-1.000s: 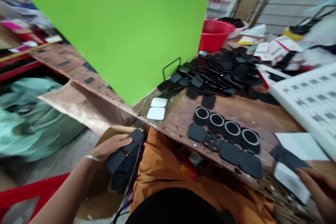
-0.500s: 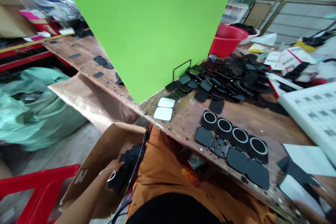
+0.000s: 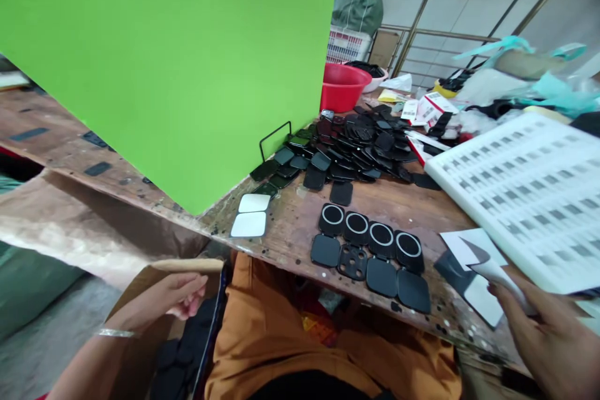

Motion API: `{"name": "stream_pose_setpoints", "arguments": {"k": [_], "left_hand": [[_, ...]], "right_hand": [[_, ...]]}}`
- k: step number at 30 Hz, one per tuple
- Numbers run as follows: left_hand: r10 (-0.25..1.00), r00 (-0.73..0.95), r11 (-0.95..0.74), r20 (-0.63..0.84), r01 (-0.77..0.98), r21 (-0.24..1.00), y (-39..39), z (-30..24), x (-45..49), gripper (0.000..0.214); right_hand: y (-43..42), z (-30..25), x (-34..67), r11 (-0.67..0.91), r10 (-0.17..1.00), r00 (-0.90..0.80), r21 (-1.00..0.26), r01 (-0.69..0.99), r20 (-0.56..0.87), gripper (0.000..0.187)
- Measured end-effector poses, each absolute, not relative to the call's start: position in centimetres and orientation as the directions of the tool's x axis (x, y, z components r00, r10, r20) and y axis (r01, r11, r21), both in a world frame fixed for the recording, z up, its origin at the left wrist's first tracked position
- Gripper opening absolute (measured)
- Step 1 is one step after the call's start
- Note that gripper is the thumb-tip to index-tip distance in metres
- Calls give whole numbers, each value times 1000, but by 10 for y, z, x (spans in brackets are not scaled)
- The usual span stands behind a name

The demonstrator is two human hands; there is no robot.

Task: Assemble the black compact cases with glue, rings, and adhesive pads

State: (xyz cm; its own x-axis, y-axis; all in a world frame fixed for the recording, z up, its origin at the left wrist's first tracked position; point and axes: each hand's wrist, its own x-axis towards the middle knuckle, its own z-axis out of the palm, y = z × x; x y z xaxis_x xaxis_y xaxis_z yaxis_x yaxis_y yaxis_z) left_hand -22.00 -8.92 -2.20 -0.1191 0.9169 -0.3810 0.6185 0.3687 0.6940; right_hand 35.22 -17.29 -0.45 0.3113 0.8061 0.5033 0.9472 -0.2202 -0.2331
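Observation:
My left hand (image 3: 185, 294) is above the open cardboard box (image 3: 187, 265), its fingers curled in loosely and nothing visible in them. Flat black pieces (image 3: 171, 362) lie inside that box. At the table's right side, my right hand (image 3: 539, 325) pinches a thin white-and-grey sheet (image 3: 499, 275), which curls at its edge. More white and dark sheets (image 3: 485, 300) lie under it. To the left of that hand, two rows of square black folding pieces (image 3: 382, 275) rest near the table edge; those in the back row carry a white ring (image 3: 356, 224).
A big green panel (image 3: 187, 75) blocks the view of the table's left part. Behind the rows lies a heap of black pieces (image 3: 360, 144), near a red basin (image 3: 344, 87). A white foam sheet with printed marks (image 3: 525, 200) lies at the right. Two white cards (image 3: 250, 215) lie near the panel's corner.
My left hand has risen out of the box, away from the black pieces. My right hand has come further into view, lifting the curled sheet. The view has turned to the right.

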Motion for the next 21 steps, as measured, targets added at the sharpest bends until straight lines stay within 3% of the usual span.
{"name": "stream_pose_setpoints", "arguments": {"k": [1, 2, 7, 10, 12, 14, 16, 18, 21], "left_hand": [[852, 95, 396, -515, 527, 752, -84, -1, -207, 49], [801, 247, 409, -545, 437, 801, -79, 18, -190, 42], [732, 547, 379, -405, 167, 910, -74, 57, -65, 38], [748, 582, 306, -319, 125, 944, -74, 41, -15, 47], [895, 397, 70, -202, 323, 944, -65, 29, -10, 45], [986, 141, -158, 86, 649, 744, -49, 19, -26, 50], [937, 55, -216, 344, 865, 452, -30, 8, -52, 67], [943, 46, -123, 329, 968, 217, -13, 0, -75, 70], [994, -55, 50, 93, 998, 46, -1, -2, -96, 57]], "right_hand": [[-169, 1, 336, -170, 793, 294, -270, 948, 534, 56], [-165, 5, 319, -125, 789, 282, -308, 943, 545, 53], [-151, 14, 235, 230, 845, 78, -492, 840, 529, 41], [-147, 12, 208, 335, 843, -16, -503, 797, 537, 48], [-146, 10, 207, 345, 831, -17, -492, 799, 556, 49], [-146, 7, 219, 300, 814, 40, -479, 825, 580, 48], [-147, 2, 240, 194, 788, 142, -461, 866, 599, 44], [-150, -8, 268, 40, 752, 260, -436, 899, 606, 41], [-159, -27, 313, -132, 744, 338, -369, 920, 577, 41]]}}
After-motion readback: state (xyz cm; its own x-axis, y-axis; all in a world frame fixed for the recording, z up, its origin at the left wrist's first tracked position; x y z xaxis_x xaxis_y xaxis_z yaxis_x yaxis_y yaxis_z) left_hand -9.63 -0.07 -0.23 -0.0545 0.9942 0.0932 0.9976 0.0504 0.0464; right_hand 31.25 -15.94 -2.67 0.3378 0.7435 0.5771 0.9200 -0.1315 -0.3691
